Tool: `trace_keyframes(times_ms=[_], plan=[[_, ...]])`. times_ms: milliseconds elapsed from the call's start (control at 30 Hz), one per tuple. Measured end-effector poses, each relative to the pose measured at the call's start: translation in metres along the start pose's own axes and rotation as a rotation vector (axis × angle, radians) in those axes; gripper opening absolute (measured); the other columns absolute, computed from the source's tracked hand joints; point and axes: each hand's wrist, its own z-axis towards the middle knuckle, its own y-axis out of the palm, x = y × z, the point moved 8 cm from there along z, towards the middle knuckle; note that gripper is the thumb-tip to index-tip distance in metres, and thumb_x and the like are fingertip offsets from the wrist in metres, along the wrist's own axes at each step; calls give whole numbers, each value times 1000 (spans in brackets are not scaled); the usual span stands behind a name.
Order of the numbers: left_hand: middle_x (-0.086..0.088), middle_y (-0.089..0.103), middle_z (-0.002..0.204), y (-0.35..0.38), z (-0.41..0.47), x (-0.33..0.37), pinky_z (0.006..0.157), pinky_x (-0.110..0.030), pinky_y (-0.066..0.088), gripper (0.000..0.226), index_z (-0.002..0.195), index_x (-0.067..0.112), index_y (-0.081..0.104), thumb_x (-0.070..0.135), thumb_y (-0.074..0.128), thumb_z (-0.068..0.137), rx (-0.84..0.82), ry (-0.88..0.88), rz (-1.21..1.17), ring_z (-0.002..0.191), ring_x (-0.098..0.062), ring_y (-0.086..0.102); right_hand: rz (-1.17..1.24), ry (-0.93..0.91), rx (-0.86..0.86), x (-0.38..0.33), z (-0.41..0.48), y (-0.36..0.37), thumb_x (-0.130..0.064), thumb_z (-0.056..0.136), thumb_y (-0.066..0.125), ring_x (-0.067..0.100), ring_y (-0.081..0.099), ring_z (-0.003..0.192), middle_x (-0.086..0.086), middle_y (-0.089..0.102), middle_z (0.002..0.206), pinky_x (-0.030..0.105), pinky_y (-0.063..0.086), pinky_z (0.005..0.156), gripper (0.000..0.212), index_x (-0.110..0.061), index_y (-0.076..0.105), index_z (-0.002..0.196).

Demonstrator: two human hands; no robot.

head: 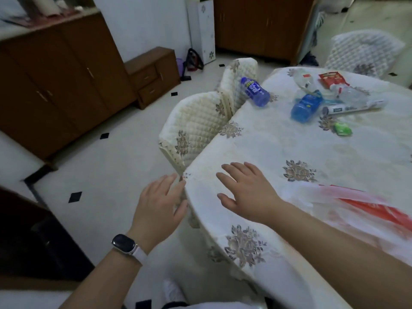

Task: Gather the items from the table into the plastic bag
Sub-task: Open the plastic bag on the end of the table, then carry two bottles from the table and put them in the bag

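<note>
Start of gathering: both hands empty, nothing bagged yet.

Left hand (159,202) at the counter (278,148) edge, right hand (247,189) hovering over the cloth; each grip spread open, holding nothing. Plastic bag (347,206), red-and-white, lies flat just beside the right forearm, blurred and cut off at the frame edge; mouth not discernible. Items sit well apart at the far side: purple bottle (255,92), blue bottle (306,105), green pack (342,129), others crowded together, hard to separate. Next, likely: take up and open the bag.
</note>
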Motion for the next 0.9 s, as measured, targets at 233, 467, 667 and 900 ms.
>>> trace_keyframes(times_ms=[233, 467, 667, 900], plan=[[-12, 60, 132, -4, 21, -155, 99, -46, 42, 48, 123, 14, 65, 39, 47, 86, 46, -29, -31, 121, -33, 56, -24, 3, -24, -83, 124, 35, -47, 89, 49, 30, 53, 121, 8, 59, 131, 45, 40, 102, 47, -17, 61, 122], [-10, 60, 132, -28, 24, -270, 103, -41, 35, 47, 124, 16, 64, 38, 48, 86, 79, -60, -16, 122, -31, 56, -36, -38, -24, -154, 228, 52, -49, 90, 47, 30, 50, 124, 9, 57, 134, 46, 39, 104, 48, -17, 60, 123], [-10, 58, 136, -27, 37, -343, 102, -45, 41, 48, 128, 16, 62, 39, 47, 89, 59, -112, -14, 125, -30, 54, -49, -86, -53, -178, 295, 79, -50, 91, 44, 29, 50, 126, 8, 56, 136, 46, 38, 105, 50, -18, 59, 126], [-11, 57, 137, -10, 68, -430, 103, -46, 41, 50, 130, 16, 61, 40, 47, 89, -3, -189, 15, 125, -31, 53, 19, -176, -48, -202, 397, 135, -49, 90, 44, 29, 51, 125, 9, 58, 134, 45, 38, 104, 51, -15, 61, 124]])
